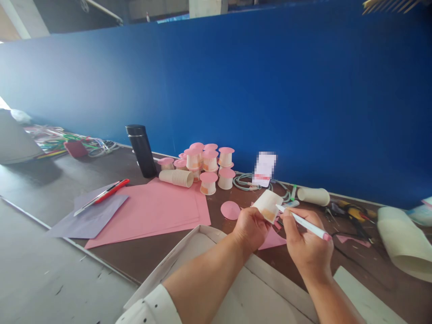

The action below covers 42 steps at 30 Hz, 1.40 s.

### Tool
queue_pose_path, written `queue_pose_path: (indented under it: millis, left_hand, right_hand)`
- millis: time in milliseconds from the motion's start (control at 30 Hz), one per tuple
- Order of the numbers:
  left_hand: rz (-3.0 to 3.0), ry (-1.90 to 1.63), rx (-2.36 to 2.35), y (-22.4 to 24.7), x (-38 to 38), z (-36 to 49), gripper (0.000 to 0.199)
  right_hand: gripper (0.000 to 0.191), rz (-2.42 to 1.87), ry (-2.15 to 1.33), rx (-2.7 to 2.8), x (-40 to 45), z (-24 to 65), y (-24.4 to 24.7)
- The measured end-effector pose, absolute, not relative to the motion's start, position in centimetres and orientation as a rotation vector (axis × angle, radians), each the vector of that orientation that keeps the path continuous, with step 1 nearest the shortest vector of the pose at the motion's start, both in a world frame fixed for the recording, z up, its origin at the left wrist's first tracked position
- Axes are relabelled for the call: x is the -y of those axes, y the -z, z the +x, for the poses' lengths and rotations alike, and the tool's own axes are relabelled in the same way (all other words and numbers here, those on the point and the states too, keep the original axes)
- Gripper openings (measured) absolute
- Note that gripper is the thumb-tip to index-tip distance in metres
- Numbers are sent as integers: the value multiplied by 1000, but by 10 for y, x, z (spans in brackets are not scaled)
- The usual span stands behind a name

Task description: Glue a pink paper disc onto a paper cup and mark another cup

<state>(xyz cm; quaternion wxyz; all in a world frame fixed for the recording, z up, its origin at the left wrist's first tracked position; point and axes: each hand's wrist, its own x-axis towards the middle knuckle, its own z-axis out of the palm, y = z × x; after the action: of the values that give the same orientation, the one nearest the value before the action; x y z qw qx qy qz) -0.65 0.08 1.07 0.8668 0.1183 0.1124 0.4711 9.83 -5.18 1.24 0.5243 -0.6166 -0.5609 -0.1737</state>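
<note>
My left hand (250, 227) is closed around a white paper cup (267, 204) with an orange-tan patch on its side. In my right hand (308, 245) is a white marker (308, 223) with a pink end, held like a pen. The marker's tip meets or nearly meets the side of the cup; I cannot tell which. To the left of the cup a pink paper disc (231, 210) lies flat on the table. Pink paper scraps (272, 239) lie under and beside my hands. Below my forearms is a shallow white box lid (202, 234).
Several paper cups topped with pink discs (208, 182) stand grouped at the back, beside a nested cup stack (176, 177). Pink sheets (158, 207), red-handled scissors (101, 196) and a black bottle (141, 152) are leftward. Cables (243, 181) and larger cups (401, 243) lie rightward. A blue partition (270, 90) rises behind.
</note>
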Motion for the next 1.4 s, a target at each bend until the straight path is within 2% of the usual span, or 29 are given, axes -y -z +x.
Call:
queue_pose_path:
  millis: [900,1233,1400]
  left_hand:
    - [213,-987,-281,-11,-2,-6,47]
    - [189,-1007,-296,-10,-1,-7,34]
    - [188,-998,-294,-10,-1,-6,35]
  right_hand:
    - [21,-1438,482,1428,49,99,-9]
    - [20,-1432,524,1443,49,97,-10]
    - [18,-1392,560,1464,49,97,-10]
